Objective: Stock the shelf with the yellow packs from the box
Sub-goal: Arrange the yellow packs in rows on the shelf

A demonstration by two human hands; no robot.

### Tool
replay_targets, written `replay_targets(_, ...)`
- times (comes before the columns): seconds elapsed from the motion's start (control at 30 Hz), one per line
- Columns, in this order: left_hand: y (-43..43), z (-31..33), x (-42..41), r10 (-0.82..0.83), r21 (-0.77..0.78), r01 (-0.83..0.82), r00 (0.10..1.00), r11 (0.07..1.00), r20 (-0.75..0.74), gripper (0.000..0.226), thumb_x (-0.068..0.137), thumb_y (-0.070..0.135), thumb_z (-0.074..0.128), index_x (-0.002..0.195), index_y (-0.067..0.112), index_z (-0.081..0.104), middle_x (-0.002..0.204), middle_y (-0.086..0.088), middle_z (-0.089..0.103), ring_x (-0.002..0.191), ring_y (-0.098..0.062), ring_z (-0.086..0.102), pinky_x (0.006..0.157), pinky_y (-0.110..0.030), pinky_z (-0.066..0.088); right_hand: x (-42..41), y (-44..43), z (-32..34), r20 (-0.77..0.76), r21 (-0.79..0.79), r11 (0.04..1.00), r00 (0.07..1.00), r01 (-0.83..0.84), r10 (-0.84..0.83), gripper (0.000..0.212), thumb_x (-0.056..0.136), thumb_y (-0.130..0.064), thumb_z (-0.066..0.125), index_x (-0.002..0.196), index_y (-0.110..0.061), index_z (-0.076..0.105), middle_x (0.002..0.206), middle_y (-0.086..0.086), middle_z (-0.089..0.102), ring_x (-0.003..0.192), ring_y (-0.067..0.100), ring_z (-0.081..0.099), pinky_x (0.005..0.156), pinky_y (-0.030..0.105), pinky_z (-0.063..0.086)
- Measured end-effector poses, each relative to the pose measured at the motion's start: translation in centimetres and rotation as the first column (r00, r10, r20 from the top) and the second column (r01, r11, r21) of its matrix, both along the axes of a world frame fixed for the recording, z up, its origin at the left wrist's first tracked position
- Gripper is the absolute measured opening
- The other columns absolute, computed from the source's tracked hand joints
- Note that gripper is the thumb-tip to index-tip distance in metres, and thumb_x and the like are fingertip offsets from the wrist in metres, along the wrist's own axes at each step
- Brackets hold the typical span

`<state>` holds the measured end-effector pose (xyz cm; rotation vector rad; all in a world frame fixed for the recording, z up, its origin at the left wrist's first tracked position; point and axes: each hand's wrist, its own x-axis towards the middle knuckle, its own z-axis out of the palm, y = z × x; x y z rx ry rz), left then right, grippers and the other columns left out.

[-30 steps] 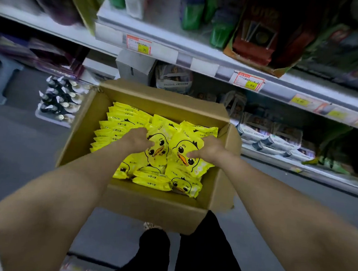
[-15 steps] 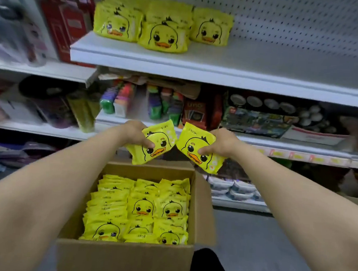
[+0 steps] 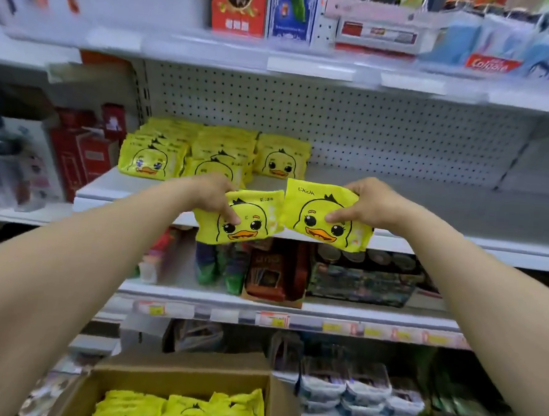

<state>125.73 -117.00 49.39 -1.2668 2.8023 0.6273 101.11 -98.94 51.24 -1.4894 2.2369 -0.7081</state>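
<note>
At the shelf (image 3: 481, 209), left hand (image 3: 214, 194) and right hand (image 3: 369, 204) grip yellow packs (image 3: 254, 227)

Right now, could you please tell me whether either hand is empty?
No, the left hand grips one yellow pack and the right hand grips a second yellow pack.

1. Mid-frame: centre-left pack (image 3: 240, 218) and centre-right pack (image 3: 325, 211) bright yellow, black-outlined duck face, black eyes, orange beak
2. Behind them: shelved packs (image 3: 205, 151) same yellow, same duck print
3. Bottom: box (image 3: 173, 382) plain brown card; boxed packs (image 3: 181, 409) yellow
4. Right: shelf (image 3: 429, 205) white; pegboard (image 3: 337, 124) white, grid of dark dots
5. Top centre: red carton (image 3: 238, 7), blue carton (image 3: 292, 11)
6. Left: dark red cartons (image 3: 82, 155)
</note>
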Motion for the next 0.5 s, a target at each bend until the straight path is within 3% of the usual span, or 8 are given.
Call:
replay_targets(0.07, -1.2, 1.2, -2.7, -0.017, -0.052, 0.019, 0.999, 0.998, 0.039, 0.041, 0.071, 0.038, 0.084, 0.102, 0.019, 0.065, 0.113, -0.007, 0.066, 0.101, -0.026, 0.058, 0.073, -0.029, 0.040, -2.4, -1.2, 1.1, -0.041, -0.028, 1.000, 0.999, 0.001, -0.002, 0.029, 0.065, -0.034, 0.091, 0.083, -0.017, 0.075, 0.073, -0.003, 0.076, 0.070, 0.019, 0.074, 0.068, 0.031, 0.059)
replay_targets(0.13, -2.7, 2.0, -5.6, -0.016, -0.100, 0.021, 0.998, 0.995, 0.055, 0.068, 0.072, 0.042, 0.082, 0.128, 0.013, 0.058, 0.132, -0.008, 0.058, 0.119, -0.029, 0.052, 0.089, -0.032, 0.041, -4.8, -2.2, 1.9, -0.069, -0.044, 0.999, 0.997, 0.019, -0.022, 0.027, 0.065, -0.034, 0.091, 0.078, -0.018, 0.074, 0.069, -0.006, 0.075, 0.066, 0.014, 0.072, 0.060, 0.025, 0.055)
replay_targets(0.2, -4.2, 2.4, -8.5, 0.009, -0.138, 0.006, 0.994, 0.990, 0.105, 0.083, 0.073, 0.049, 0.079, 0.141, 0.013, 0.048, 0.142, -0.006, 0.050, 0.129, -0.029, 0.046, 0.104, -0.035, 0.040, -7.2, -3.4, 2.4, -0.075, -0.042, 0.998, 0.996, 0.049, -0.052, 0.027, 0.066, -0.036, 0.091, 0.073, -0.021, 0.070, 0.068, -0.010, 0.072, 0.062, 0.009, 0.069, 0.053, 0.020, 0.048)
replay_targets(0.27, -5.7, 2.4, -11.4, 0.006, -0.155, 0.021, 0.985, 0.988, 0.173, 0.083, 0.073, 0.055, 0.077, 0.141, 0.018, 0.048, 0.144, -0.004, 0.048, 0.129, -0.028, 0.046, 0.107, -0.038, 0.040, -9.6, -4.8, 2.4, -0.127, -0.027, 0.998, 0.990, 0.056, -0.059, 0.029, 0.065, -0.041, 0.090, 0.074, -0.024, 0.068, 0.072, -0.013, 0.069, 0.068, 0.010, 0.066, 0.053, 0.019, 0.042)
replay_targets(0.37, -7.7, 1.8, -14.9, -0.070, -0.198, 0.108, 0.980, 0.974, 0.189, 0.081, 0.079, 0.046, 0.076, 0.146, 0.019, 0.040, 0.149, -0.004, 0.040, 0.134, -0.026, 0.040, 0.107, -0.037, 0.039, -12.8, -6.8, 2.0, -0.176, 0.038, 0.998, 0.984, 0.047, -0.040, 0.025, 0.069, -0.043, 0.086, 0.080, -0.028, 0.069, 0.079, -0.013, 0.068, 0.074, 0.007, 0.063, 0.057, 0.019, 0.043)
replay_targets(0.5, -10.5, 0.5, -17.3, -0.093, -0.165, 0.118, 0.984, 0.979, 0.149, 0.084, 0.079, 0.036, 0.078, 0.149, 0.015, 0.035, 0.152, -0.006, 0.038, 0.136, -0.026, 0.038, 0.106, -0.033, 0.036, -16.2, -8.9, 0.5, -0.120, 0.049, 0.998, 0.992, 0.031, -0.025, 0.021, 0.070, -0.039, 0.086, 0.079, -0.026, 0.071, 0.078, -0.011, 0.071, 0.073, 0.007, 0.066, 0.055, 0.020, 0.045)
